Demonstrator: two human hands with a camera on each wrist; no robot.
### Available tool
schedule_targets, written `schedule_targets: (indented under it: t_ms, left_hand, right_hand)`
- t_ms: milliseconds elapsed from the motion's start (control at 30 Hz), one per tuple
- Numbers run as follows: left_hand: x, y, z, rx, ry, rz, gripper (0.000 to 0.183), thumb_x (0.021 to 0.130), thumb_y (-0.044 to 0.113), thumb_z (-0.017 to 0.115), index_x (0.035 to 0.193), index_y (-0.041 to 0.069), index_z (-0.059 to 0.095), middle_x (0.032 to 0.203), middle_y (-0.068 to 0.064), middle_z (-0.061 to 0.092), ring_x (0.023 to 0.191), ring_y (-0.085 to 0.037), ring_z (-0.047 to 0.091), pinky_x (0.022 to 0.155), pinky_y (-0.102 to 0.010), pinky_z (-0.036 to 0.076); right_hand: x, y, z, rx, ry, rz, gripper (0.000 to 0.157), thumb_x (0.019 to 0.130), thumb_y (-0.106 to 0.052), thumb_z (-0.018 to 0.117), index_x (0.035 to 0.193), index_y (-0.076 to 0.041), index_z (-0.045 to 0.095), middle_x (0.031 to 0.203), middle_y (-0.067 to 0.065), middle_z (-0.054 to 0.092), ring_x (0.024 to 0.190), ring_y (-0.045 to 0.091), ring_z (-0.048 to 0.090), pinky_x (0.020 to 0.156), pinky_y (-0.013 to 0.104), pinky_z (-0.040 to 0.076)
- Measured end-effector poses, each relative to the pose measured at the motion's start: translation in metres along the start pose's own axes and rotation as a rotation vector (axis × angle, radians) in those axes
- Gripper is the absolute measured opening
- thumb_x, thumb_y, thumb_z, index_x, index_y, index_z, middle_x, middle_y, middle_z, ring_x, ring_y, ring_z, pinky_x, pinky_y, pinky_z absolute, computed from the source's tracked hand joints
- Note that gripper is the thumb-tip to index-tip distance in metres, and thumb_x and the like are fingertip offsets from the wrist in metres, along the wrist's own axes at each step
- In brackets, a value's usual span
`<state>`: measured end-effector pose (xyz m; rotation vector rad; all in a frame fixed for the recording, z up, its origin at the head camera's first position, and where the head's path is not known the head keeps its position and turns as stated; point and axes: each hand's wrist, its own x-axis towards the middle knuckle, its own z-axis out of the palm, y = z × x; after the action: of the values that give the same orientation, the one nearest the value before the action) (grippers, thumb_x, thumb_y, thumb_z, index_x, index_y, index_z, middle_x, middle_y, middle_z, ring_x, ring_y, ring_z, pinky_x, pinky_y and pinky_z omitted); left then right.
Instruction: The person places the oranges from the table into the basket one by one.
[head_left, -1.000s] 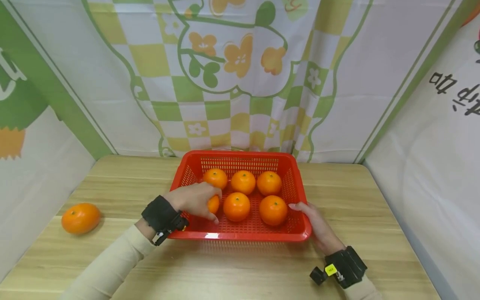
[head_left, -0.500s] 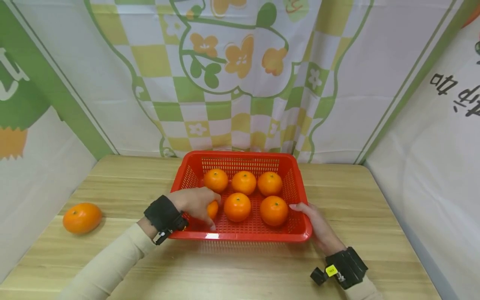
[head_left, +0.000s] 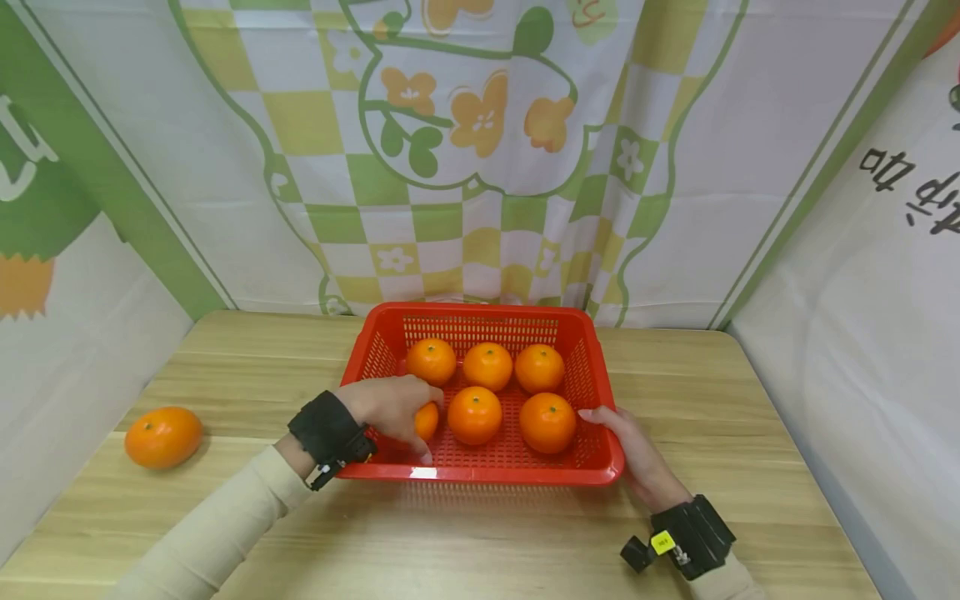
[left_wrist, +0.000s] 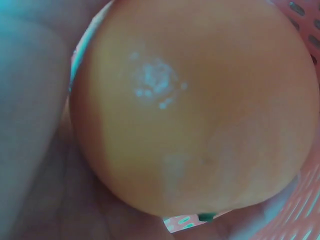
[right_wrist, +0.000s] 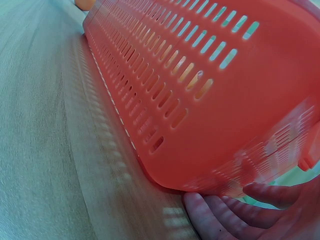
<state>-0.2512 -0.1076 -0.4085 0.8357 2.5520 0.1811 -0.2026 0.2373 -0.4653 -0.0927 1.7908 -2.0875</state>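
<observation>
A red plastic basket [head_left: 480,475] sits on the table, with several oranges inside. Its front-left orange [head_left: 427,422] is gripped by my left hand [head_left: 393,407], whose back hides most of the fruit. That orange [left_wrist: 200,110] fills the left wrist view, with fingers and palm curved around it. To its right lies another orange [head_left: 475,415] in the front row. My right hand [head_left: 633,450] holds the basket's right rim, thumb over the edge. From the right wrist, its fingers [right_wrist: 215,215] show against the outside of the basket wall, low down near the table.
One loose orange [head_left: 163,437] lies on its side at the left of the wooden table [head_left: 480,542]. Behind the basket hangs a green and yellow checked curtain [head_left: 480,208]. White printed panels [head_left: 862,333] stand at both sides.
My left hand has shifted slightly, with its thumb a little lower and further left around the orange. The right hand and the basket stay in place.
</observation>
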Motion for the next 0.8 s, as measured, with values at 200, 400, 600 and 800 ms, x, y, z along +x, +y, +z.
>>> schedule_targets:
  t_ms: [200,400,600,800]
  left_hand:
    - [-0.0011,0.0001,-0.0001,0.000,0.006,0.008,0.074,0.056,0.057,0.081,0.115,0.017,0.060,0.090,0.006,0.056,0.087,-0.018,0.049,0.083,-0.037,0.046]
    - [-0.0019,0.0002,-0.0011,-0.014,0.013,0.019,0.073,0.056,0.056,0.081,0.115,0.017,0.060,0.090,0.006,0.057,0.087,-0.018,0.049,0.081,-0.036,0.046]
    - [-0.0028,0.0008,-0.0017,-0.019,0.025,0.021,0.072,0.057,0.054,0.082,0.114,0.017,0.060,0.090,0.006,0.057,0.086,-0.018,0.049,0.081,-0.036,0.046]
    - [-0.0035,0.0009,-0.0019,-0.014,0.027,0.015,0.072,0.058,0.055,0.081,0.114,0.015,0.060,0.089,0.004,0.055,0.087,-0.017,0.049,0.081,-0.037,0.046]
  right_hand:
    - [-0.0001,-0.0001,0.0005,0.002,0.004,0.000,0.053,0.094,-0.027,0.051,0.141,-0.008,0.034,0.128,0.016,0.054,0.103,0.036,0.058,0.084,0.044,0.051]
    - [-0.0001,-0.0004,0.0013,-0.010,0.009,-0.004,0.054,0.094,-0.027,0.050,0.141,-0.008,0.033,0.128,0.016,0.054,0.103,0.036,0.058,0.083,0.044,0.052]
    - [0.0006,-0.0005,0.0019,0.004,0.010,0.005,0.055,0.093,-0.027,0.052,0.142,-0.009,0.033,0.129,0.016,0.053,0.103,0.036,0.058,0.083,0.045,0.051]
    - [0.0006,-0.0003,0.0016,-0.011,0.021,0.002,0.054,0.094,-0.027,0.050,0.142,-0.009,0.032,0.129,0.016,0.053,0.103,0.035,0.058,0.084,0.044,0.051]
